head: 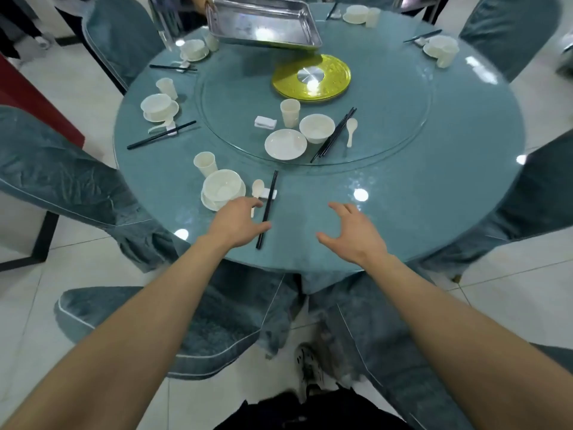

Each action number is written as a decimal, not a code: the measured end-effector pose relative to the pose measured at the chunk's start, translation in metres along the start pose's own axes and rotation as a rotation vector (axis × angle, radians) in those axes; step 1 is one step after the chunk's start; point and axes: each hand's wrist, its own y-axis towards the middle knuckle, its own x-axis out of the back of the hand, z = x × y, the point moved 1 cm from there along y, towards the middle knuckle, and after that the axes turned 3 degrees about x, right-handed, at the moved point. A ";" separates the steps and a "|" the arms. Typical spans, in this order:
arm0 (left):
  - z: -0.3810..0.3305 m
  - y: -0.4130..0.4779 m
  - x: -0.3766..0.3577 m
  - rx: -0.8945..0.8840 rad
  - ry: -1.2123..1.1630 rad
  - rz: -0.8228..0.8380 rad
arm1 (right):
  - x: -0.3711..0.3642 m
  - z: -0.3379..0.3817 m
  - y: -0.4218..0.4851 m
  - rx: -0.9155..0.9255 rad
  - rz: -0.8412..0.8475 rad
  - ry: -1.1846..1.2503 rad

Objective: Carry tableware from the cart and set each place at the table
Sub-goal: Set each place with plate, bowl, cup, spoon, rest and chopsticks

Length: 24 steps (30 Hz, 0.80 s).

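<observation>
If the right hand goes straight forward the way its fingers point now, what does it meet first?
Probably the plate on the turntable. The right hand is open, its fingers aimed forward and left across bare table; nothing else lies in that line. Height is unclear.

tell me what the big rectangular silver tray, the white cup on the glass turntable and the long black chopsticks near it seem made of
Rectangular silver tray: likely stainless steel, brushed finish, with bright glare and a rolled rim. White cup: glossy off-white, ceramic or melamine; unclear which. Black chopsticks: smooth dark plastic or lacquered wood with a faint sheen; cannot tell which.
</observation>
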 end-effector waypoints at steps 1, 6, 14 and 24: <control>0.003 -0.007 -0.002 -0.014 0.003 -0.011 | -0.001 0.001 -0.008 0.003 -0.006 -0.007; 0.011 -0.041 -0.003 -0.045 0.047 -0.031 | -0.001 0.006 -0.050 -0.003 -0.022 -0.023; -0.002 -0.102 -0.022 -0.065 0.058 -0.024 | 0.004 -0.003 -0.134 -0.012 -0.084 -0.042; -0.063 -0.133 -0.031 -0.149 0.050 -0.051 | 0.040 -0.025 -0.178 -0.007 -0.134 -0.063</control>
